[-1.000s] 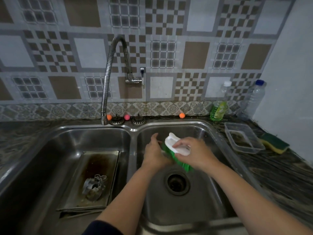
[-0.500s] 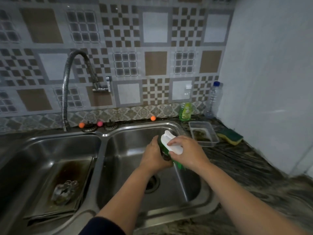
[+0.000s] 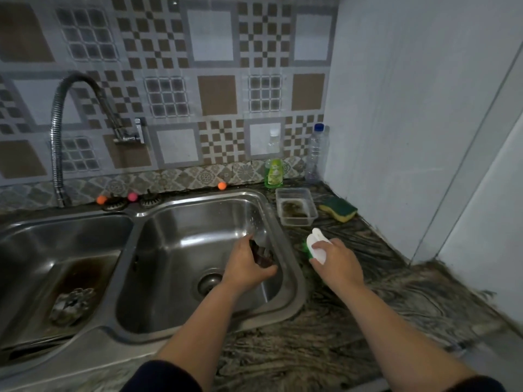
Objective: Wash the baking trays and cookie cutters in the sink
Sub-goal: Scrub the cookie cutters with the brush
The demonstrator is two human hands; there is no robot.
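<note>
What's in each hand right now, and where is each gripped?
The right hand grips the scrub brush by its white handle, over the counter. The left hand holds a small dark item over the right basin; grip point unclear.

Bare counter [image 3: 382, 312] lay open at lower right; at upper right a container [image 3: 295, 206], sponge [image 3: 338, 212] and two bottles [image 3: 294, 162] crowded the corner. The left basin [image 3: 34, 239] held trays [image 3: 70, 281], perhaps cutters.

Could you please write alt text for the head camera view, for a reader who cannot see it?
A left hand holds a dark cookie cutter over the right sink basin, while the right hand holds a white-handled green brush above the counter.
</note>
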